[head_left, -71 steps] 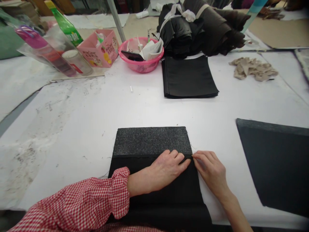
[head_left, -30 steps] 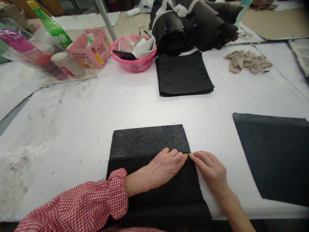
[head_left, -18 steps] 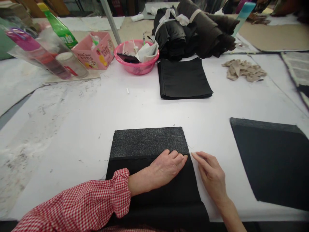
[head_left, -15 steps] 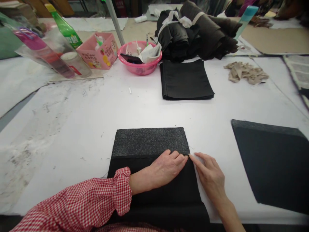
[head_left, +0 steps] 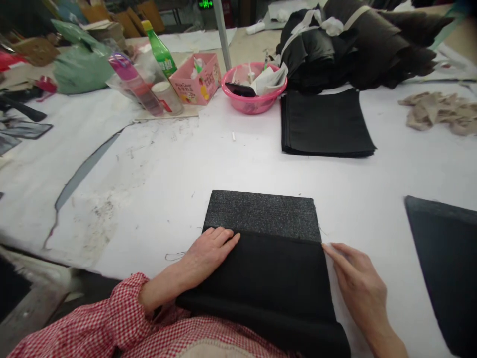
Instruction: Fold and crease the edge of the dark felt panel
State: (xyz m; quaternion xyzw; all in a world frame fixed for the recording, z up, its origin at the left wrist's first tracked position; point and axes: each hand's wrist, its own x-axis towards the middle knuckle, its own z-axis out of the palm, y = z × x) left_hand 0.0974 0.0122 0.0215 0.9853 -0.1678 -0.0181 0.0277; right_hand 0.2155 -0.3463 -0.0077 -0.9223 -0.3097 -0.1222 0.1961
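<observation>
A black fabric piece (head_left: 268, 278) lies in front of me, with a speckled dark grey band (head_left: 263, 214) along its far end and a straight seam or fold between the two. Its near end hangs over the table edge by my body. My left hand (head_left: 208, 253) rests flat on the left side of the fabric, fingertips along that line. At the line's right end, my right hand (head_left: 359, 283) has its fingertips closed at the fabric's edge; its thumb is partly hidden.
A stack of black fabric panels (head_left: 328, 124) lies farther back. To the right is another dark panel (head_left: 447, 258). A pink basin (head_left: 253, 102), a pink box (head_left: 197, 82), a green bottle (head_left: 160, 52), black fabric rolls (head_left: 320, 54) and beige scraps (head_left: 439, 112) stand or lie behind.
My left hand has gone from the right end of the line to the fabric's left side. My right hand stays at the right edge. The camera view has turned left.
</observation>
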